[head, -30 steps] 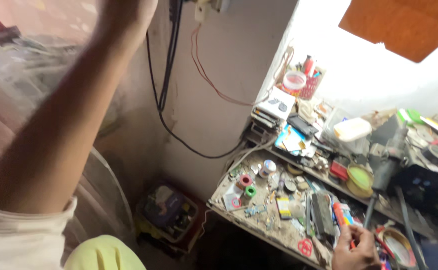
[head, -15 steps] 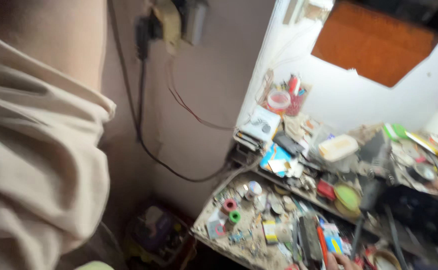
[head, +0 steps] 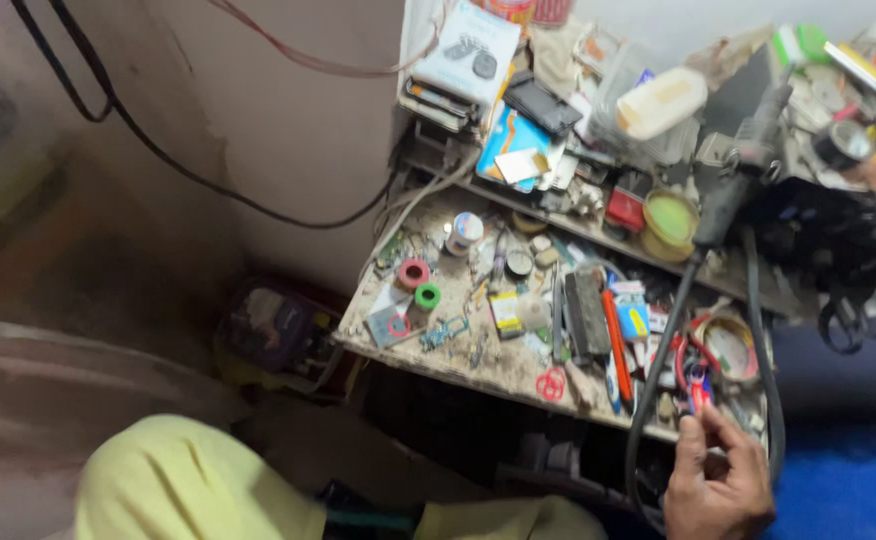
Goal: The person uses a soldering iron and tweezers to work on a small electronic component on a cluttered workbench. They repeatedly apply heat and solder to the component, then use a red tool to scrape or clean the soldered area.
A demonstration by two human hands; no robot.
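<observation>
Down at the cluttered workbench's (head: 478, 365) front edge, the right hand (head: 716, 485) pinched its fingertips together on a small red-and-blue tool (head: 699, 386); the left hand was out of view.

A stained, pale plaster wall (head: 288, 130) with black cables (head: 208, 185) hanging across it. Against it stands a worn, dusty workbench (head: 503, 365) with a raised back shelf (head: 598, 235). Blue floor (head: 848, 480) at lower right.
</observation>
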